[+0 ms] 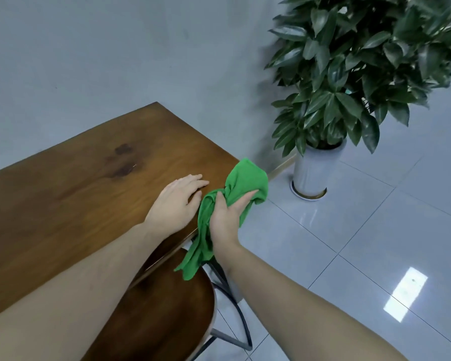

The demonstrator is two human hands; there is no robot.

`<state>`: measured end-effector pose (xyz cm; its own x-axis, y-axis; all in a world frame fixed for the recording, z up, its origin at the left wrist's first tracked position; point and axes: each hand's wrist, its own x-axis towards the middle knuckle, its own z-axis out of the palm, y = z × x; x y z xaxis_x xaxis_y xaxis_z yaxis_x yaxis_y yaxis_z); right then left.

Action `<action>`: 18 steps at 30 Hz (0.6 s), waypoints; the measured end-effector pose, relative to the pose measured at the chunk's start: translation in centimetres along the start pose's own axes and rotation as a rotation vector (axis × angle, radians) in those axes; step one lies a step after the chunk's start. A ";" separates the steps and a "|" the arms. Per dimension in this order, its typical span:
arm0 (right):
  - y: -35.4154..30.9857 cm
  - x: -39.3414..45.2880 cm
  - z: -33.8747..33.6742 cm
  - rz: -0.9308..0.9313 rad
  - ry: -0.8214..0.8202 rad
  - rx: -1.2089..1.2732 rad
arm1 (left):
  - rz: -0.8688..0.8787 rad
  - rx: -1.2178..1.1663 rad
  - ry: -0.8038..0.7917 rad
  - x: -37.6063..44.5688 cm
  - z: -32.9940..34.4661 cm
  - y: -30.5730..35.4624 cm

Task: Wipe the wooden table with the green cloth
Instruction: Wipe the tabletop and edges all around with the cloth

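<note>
Looking down from the head camera, the table [71, 194] runs from the lower left toward a far corner against the grey wall [102, 48], its brown top showing a darker stain [123, 162] near the middle. The left hand [176, 201] lies flat on the wood near the right edge, palm down, fingers stretched out and close together, holding nothing. Just beside it, the right hand [228, 217] is closed around the cloth [242, 186], gripping it bunched at the middle. The upper part of the cloth fans out above the fingers, over the table's edge and corner; whether it touches the wood there cannot be told. The lower part hangs down past the wrist in a loose tail, over the stool [167, 308] tucked under the table. The stool has a round wooden seat and dark metal legs. Beyond the table's right corner, well apart from the hands, a leafy plant [362, 63] stands in a white pot [315, 170] on the glossy tiled floor [349, 256].
</note>
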<state>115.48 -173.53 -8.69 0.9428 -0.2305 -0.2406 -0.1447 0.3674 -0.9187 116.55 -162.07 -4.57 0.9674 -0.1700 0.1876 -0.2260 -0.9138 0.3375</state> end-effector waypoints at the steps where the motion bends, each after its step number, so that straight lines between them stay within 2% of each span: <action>1: -0.3 0.2 -0.1 0.010 0.005 0.003 | -0.005 -0.015 -0.012 -0.2 -0.1 0.0; 10: -3.8 3.3 -1.5 0.035 0.071 0.105 | 0.136 0.003 -0.259 -4.9 -3.8 -2.9; 18: -0.6 -6.4 3.4 0.070 0.128 0.082 | 0.258 0.198 -0.328 -13.0 -8.7 -9.3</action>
<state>110.51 -169.23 -5.54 0.8844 -0.3129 -0.3464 -0.1791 0.4578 -0.8708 105.11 -148.17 -2.09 0.8745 -0.4799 -0.0705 -0.4689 -0.8737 0.1296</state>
